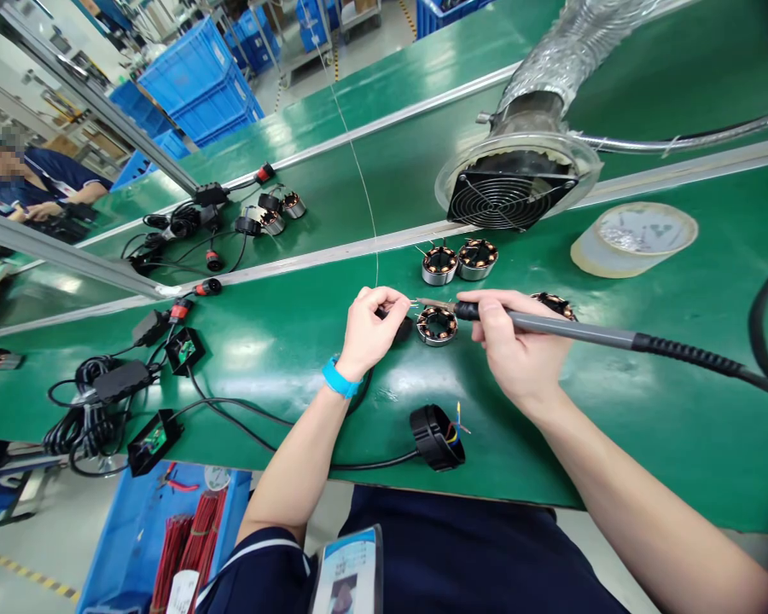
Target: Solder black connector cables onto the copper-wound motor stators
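The right hand [523, 348] is closed around a gray and black hot pen [569, 330], and the left hand [375, 328] pinches a thin silver wire [362, 170] that hangs down from above. The pen's tip is close to the left fingertips, just above a metal ring [436, 339] with copper coils, which sits on the green table [518, 469] between the hands. A black round part sticks out from behind the left hand, which hides some of it. Nearer the person, a black cup [430, 442] lies tipped on its side, with yellow, blue and red wires poking out. Past the ring, two more coil rings [439, 266] stand side by side, and another is partly hidden behind the right hand. A whitish tub [589, 253] to the right has small shiny bits in it. A black fan [503, 203] on a silver hose [560, 64] stands beyond the rings. To the left, two open black boxes [136, 460] have green boards inside, next to bundled black cables [90, 414]. Below, a blue bin [106, 537] holds bunches of red wires [195, 537] and red-handled pliers [180, 486]. Far left, another person sits near the table.
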`<state>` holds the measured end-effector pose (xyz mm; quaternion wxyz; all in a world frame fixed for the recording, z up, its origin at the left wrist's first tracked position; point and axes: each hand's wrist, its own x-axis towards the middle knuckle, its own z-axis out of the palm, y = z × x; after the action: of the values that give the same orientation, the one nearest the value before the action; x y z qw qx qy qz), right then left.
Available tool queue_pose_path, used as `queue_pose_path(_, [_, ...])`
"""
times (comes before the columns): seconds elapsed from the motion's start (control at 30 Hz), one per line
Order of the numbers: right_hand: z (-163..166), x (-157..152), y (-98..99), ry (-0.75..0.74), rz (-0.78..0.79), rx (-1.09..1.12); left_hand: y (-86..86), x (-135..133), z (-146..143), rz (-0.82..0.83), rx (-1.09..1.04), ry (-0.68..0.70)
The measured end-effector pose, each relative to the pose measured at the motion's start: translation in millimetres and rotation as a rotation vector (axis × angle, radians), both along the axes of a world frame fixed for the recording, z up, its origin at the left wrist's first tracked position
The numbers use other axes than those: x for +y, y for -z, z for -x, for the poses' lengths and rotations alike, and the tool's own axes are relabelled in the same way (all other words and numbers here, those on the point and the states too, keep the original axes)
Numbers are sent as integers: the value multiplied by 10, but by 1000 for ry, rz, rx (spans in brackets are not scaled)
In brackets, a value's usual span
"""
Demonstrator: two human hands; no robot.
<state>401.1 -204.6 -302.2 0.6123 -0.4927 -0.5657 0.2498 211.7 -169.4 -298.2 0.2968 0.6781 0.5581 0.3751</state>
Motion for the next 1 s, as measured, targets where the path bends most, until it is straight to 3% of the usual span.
queue_pose_path(1.0, [27,-1,-36,61,-15,71,-11,-3,-23,-37,7,-9])
